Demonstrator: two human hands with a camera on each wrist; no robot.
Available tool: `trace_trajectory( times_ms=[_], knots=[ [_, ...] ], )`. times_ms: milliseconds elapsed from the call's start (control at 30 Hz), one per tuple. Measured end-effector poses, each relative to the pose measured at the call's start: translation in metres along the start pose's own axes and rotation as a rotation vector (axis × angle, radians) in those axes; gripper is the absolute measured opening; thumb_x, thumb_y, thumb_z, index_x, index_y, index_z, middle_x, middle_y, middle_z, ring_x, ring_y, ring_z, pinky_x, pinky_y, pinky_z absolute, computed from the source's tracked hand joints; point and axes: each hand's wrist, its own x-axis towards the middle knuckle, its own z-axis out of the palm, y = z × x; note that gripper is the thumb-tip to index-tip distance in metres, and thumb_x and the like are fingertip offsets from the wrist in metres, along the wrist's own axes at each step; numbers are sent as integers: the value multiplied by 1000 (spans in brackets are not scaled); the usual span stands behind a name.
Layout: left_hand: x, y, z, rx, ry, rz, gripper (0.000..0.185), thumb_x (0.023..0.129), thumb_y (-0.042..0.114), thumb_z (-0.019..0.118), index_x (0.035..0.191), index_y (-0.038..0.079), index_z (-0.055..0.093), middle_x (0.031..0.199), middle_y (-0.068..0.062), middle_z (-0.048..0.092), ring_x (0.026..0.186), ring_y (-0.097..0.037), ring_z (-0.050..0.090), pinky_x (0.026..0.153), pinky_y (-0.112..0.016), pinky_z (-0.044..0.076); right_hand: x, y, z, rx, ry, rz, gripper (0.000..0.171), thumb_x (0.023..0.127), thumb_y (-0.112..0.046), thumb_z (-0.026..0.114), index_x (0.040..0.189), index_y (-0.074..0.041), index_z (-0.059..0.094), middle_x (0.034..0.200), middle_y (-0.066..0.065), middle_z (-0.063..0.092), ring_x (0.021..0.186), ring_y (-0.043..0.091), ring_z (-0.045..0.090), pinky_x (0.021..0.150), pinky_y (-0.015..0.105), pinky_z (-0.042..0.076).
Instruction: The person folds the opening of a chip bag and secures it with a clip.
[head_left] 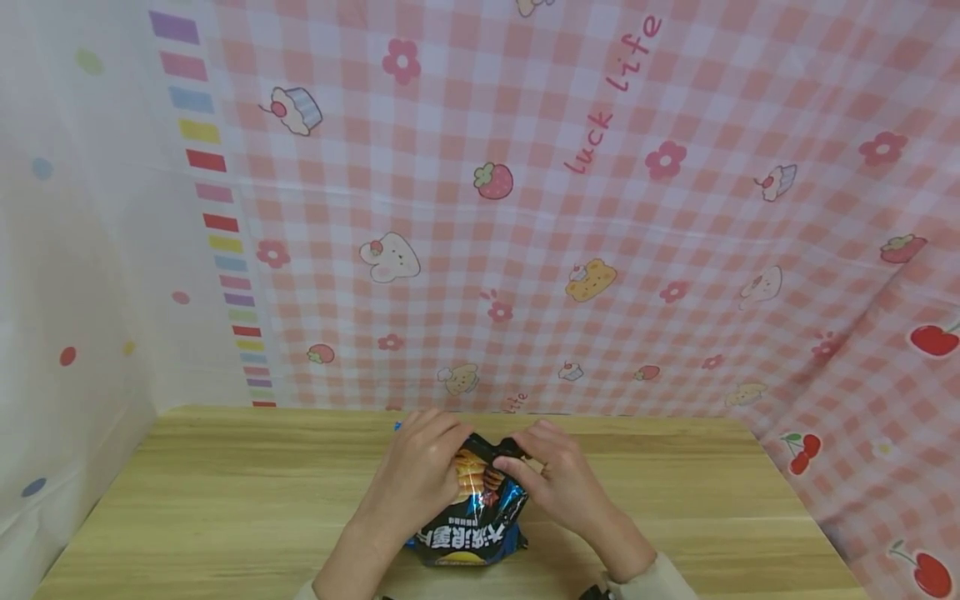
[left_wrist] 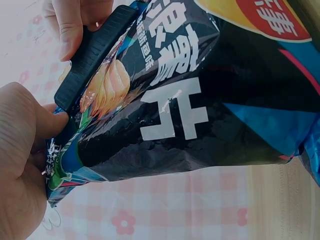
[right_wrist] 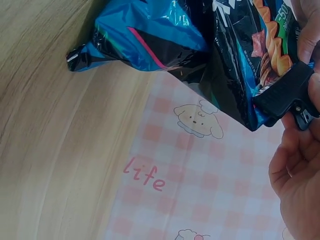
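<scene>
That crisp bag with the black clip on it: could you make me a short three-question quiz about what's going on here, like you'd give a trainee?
1. True or false: the black clip sits across the top of the snack bag.
2. Which hands touch the bag or its clip? A) only the left hand B) only the right hand C) both
3. Fill in: the bag stands on a ______ table.

Key
1. True: the left wrist view shows the clip lying along the bag's top edge.
2. C: the left hand holds the bag's top corner, the right hand grips the clip's end.
3. Wooden.
</scene>
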Motion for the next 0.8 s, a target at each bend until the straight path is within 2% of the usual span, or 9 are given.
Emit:
trace_trajectory(
  times_ms=[167,400,633,800],
  knots=[
    [-1,0,0,12,-5,1,39,65,-19,69,98,0,79,96,-5,75,89,-19,65,78,-32,52,-3,0,1,21,-7,47,19,93,-17,81,108,-5,78,98,-3,75,87,9,63,68,34,56],
    [-1,0,0,25,5,7,39,65,-17,69,98,1,79,96,-5,75,89,-19,66,78,-33,53,-5,-1,1,30,-24,142,27,93,-13,80,117,-4,76,106,-1,75,94,11,65,76,35,58],
    [0,0,-3,11,42,0,30,77,-11,75,105,-1,78,99,-7,74,92,-22,66,84,-35,56,-11,-2,-6,28,-25,261,27,99,-12,72,125,-5,72,112,2,74,98,12,68,86,40,59],
    [2,0,-6,9,77,-14,25,84,-8,74,109,-3,76,105,-11,74,99,-26,68,90,-39,57,-17,2,-10,17,-15,301,27,102,-11,67,128,-6,71,118,4,74,102,14,69,90,44,59]
  ],
)
